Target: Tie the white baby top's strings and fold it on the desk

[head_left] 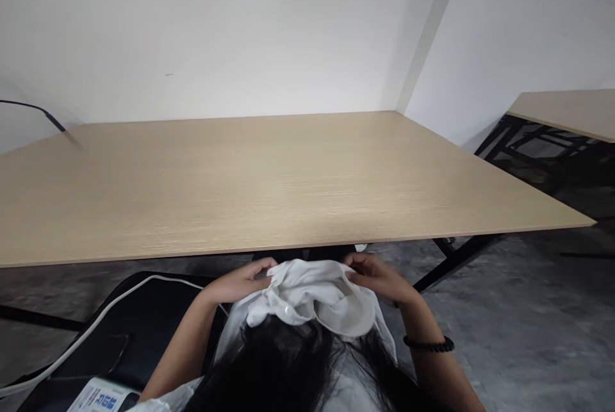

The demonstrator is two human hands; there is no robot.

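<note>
A crumpled piece of white cloth [307, 284] is bunched close to my body, just below the table's front edge. It has folds, seams and a rounded flap at its lower right; whether it is a garment or a cap I cannot make out. My left hand [250, 280] grips its left side with fingers bent and partly hidden by the fabric. On the opposite side, my right hand [377, 276] pinches the cloth between thumb and fingers. Dark hair covers part of the view under the cloth.
A wide wooden table [288, 181] stands in front, against a white wall [240, 53]. A black cable [33, 106] hangs at the left. Beside me are a black chair [129, 335], a white cord [100, 313] and a white printed box [100, 396]. Another table [567, 111] stands right.
</note>
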